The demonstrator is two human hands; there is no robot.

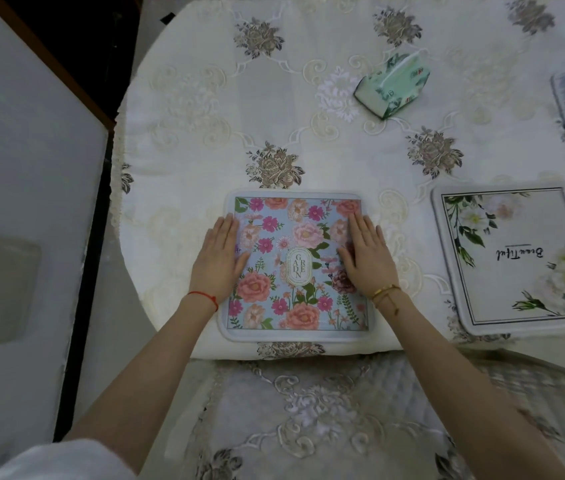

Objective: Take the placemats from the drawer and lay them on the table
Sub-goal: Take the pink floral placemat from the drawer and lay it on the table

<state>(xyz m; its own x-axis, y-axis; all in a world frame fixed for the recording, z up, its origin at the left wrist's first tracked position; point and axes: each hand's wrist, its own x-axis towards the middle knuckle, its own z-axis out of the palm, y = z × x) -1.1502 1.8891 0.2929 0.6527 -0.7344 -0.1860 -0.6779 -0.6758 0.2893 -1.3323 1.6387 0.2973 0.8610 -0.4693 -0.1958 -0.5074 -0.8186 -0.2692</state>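
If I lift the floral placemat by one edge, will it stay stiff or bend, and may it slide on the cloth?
The floral placemat lies quite flat under the left hand and right hand, so it is probably thin and light and would likely bend somewhat. On the smooth-looking tablecloth it may slide when pushed.

Your two bare forearms reach forward side by side. Your left hand (217,259) lies flat, palm down, fingers straight and together. Your right hand (367,256) mirrors it, flat with straight fingers. Both thumbs point inward toward each other.
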